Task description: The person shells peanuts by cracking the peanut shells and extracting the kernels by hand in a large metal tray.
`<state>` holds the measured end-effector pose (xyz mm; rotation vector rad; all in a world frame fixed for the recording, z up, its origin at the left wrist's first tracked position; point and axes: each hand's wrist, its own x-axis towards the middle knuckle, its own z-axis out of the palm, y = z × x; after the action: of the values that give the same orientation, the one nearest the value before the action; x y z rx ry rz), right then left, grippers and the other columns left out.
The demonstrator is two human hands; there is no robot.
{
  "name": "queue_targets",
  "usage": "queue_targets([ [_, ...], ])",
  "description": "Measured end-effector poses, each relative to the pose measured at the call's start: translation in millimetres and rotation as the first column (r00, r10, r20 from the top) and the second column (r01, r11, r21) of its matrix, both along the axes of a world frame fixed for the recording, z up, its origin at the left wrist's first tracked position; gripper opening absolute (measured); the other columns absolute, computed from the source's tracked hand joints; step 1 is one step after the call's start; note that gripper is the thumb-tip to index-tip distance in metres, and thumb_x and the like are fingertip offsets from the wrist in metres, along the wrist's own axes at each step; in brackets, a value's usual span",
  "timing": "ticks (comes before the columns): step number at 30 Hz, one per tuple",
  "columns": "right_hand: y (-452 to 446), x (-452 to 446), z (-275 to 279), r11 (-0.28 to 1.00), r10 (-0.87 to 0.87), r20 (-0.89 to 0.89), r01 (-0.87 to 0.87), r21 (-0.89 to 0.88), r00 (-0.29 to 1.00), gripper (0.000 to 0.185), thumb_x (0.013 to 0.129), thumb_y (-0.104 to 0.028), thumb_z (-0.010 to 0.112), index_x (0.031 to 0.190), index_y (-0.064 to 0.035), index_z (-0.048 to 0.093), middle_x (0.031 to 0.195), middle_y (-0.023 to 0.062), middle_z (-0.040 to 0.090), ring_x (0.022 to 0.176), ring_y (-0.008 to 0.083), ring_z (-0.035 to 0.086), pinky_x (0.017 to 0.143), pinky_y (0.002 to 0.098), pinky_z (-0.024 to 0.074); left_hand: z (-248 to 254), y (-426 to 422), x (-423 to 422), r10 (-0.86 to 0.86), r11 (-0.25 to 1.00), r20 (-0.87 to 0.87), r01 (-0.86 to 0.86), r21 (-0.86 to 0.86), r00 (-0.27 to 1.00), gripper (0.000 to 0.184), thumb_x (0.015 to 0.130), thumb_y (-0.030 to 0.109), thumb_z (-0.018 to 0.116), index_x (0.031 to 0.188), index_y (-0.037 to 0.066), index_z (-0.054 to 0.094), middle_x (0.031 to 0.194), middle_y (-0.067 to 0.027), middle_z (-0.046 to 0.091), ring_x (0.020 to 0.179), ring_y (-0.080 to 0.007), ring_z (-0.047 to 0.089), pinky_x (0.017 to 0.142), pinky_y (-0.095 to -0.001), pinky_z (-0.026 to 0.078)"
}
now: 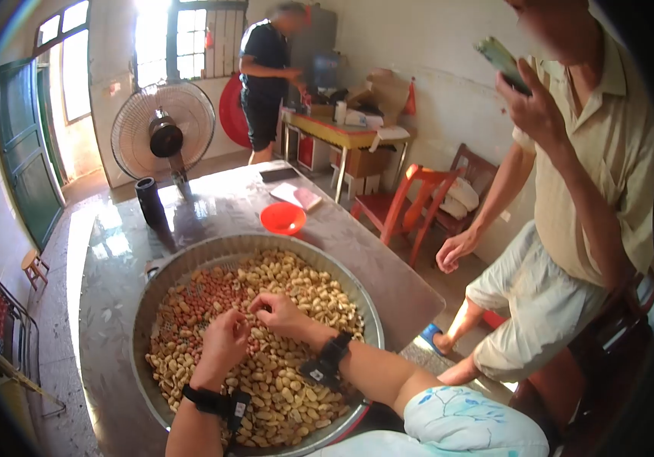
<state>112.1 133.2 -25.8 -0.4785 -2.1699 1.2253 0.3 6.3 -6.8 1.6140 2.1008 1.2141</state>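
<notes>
A wide round metal pan (pixel 372 320) on the table holds many unshelled peanuts (pixel 273 407), with a patch of reddish shelled peanuts (pixel 206 293) toward its upper left. Over the middle of the pan, my left hand (pixel 225 343) has its fingers pressed together. Just to its right is my right hand (pixel 281 314), its fingers curled in a pinch. The two hands are close but apart. Whatever lies between the fingertips of either hand is too small to make out. Both wrists carry black straps.
Behind the pan on the table (pixel 410 301) are a red bowl (pixel 283 218), a dark bottle (pixel 151 203), a booklet (pixel 296 196) and a fan (pixel 164 133). A person (pixel 590 175) holding a phone is at the right; another person (pixel 262 76) stands by a back desk. Chairs (pixel 403 202) are beside the table.
</notes>
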Motion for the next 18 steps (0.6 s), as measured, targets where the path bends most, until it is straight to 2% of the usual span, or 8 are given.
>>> queue_targets([
  [2, -3, 2, 3, 0.998, 0.044, -0.025, -0.045, -0.037, 0.999, 0.016, 0.075, -0.003, 0.049, 0.088, 0.0014, 0.059, 0.079, 0.0065, 0.060, 0.071, 0.0098, 0.054, 0.063, 0.0242, 0.0440, -2, 0, 1, 0.017, 0.997, -0.022, -0.016, 0.072, 1.000, 0.015, 0.075, 0.013, 0.059, 0.083, 0.002, 0.055, 0.069, -0.0151, 0.056, 0.064, -0.0288, 0.057, 0.054, -0.0360, 0.043],
  [8, -6, 4, 15, 0.991, 0.044, -0.095, -0.056, -0.121, 0.995, 0.018, 0.082, -0.008, 0.054, 0.097, -0.0003, 0.060, 0.085, 0.0041, 0.061, 0.076, 0.0088, 0.054, 0.067, 0.0226, 0.0437, 0, 0, -4, 0.053, 0.998, -0.003, -0.053, 0.018, 0.999, 0.017, 0.074, 0.015, 0.061, 0.083, 0.002, 0.056, 0.063, -0.0109, 0.054, 0.057, -0.0241, 0.054, 0.053, -0.0328, 0.043],
  [10, -4, 1, 11, 0.963, -0.040, -0.101, 0.011, -0.270, 0.994, 0.018, 0.082, -0.009, 0.053, 0.097, -0.0010, 0.060, 0.088, 0.0042, 0.061, 0.079, 0.0083, 0.053, 0.069, 0.0223, 0.0429, 6, -2, -2, 0.064, 0.994, 0.079, -0.056, -0.099, 0.995, 0.017, 0.074, 0.016, 0.061, 0.081, 0.002, 0.056, 0.061, -0.0103, 0.053, 0.057, -0.0230, 0.054, 0.053, -0.0325, 0.043],
  [11, -4, 2, 13, 0.979, -0.046, -0.107, 0.023, -0.203, 0.993, 0.018, 0.083, -0.010, 0.052, 0.097, -0.0017, 0.060, 0.092, 0.0046, 0.060, 0.083, 0.0084, 0.053, 0.072, 0.0223, 0.0420, -10, 2, -9, 0.030, 0.999, 0.066, -0.028, -0.034, 0.997, 0.018, 0.076, 0.016, 0.059, 0.084, 0.000, 0.055, 0.062, -0.0105, 0.053, 0.056, -0.0218, 0.053, 0.052, -0.0317, 0.042],
  [14, 1, -4, 3, 0.992, -0.111, -0.186, 0.100, -0.071, 0.976, 0.017, 0.086, -0.014, 0.049, 0.095, -0.0016, 0.057, 0.075, 0.0004, 0.055, 0.066, 0.0053, 0.050, 0.058, 0.0193, 0.0402, -13, 6, -9, 0.084, 0.996, 0.141, -0.086, 0.014, 0.986, 0.021, 0.079, 0.016, 0.056, 0.088, -0.002, 0.052, 0.063, -0.0111, 0.053, 0.054, -0.0216, 0.052, 0.051, -0.0324, 0.041],
  [15, 2, -4, 11, 0.994, -0.105, -0.197, 0.096, -0.052, 0.975, 0.017, 0.086, -0.014, 0.049, 0.095, -0.0016, 0.057, 0.075, 0.0004, 0.055, 0.066, 0.0053, 0.050, 0.058, 0.0193, 0.0402, -15, 7, -10, 0.061, 0.993, 0.157, -0.075, 0.086, 0.986, 0.016, 0.082, 0.012, 0.052, 0.088, -0.002, 0.048, 0.066, -0.0095, 0.055, 0.054, -0.0170, 0.052, 0.049, -0.0293, 0.041],
  [16, -2, -3, 14, 0.987, -0.095, -0.206, 0.064, -0.150, 0.974, 0.017, 0.087, -0.015, 0.048, 0.095, -0.0023, 0.056, 0.071, -0.0008, 0.053, 0.063, 0.0041, 0.049, 0.054, 0.0188, 0.0387, -14, 10, -11, 0.060, 0.993, 0.150, -0.075, 0.093, 0.987, 0.016, 0.082, 0.012, 0.052, 0.088, -0.002, 0.048, 0.066, -0.0095, 0.055, 0.054, -0.0170, 0.052, 0.049, -0.0293, 0.041],
  [18, -11, 1, 20, 0.965, -0.090, -0.216, 0.031, -0.262, 0.972, 0.017, 0.087, -0.015, 0.047, 0.095, -0.0031, 0.055, 0.068, -0.0020, 0.050, 0.060, 0.0030, 0.047, 0.050, 0.0183, 0.0373, -14, 9, -10, -0.060, 0.986, 0.496, -0.025, 0.163, 0.866, 0.007, 0.084, 0.008, 0.049, 0.085, 0.002, 0.047, 0.067, -0.0036, 0.053, 0.052, -0.0083, 0.049, 0.045, -0.0219, 0.041],
])
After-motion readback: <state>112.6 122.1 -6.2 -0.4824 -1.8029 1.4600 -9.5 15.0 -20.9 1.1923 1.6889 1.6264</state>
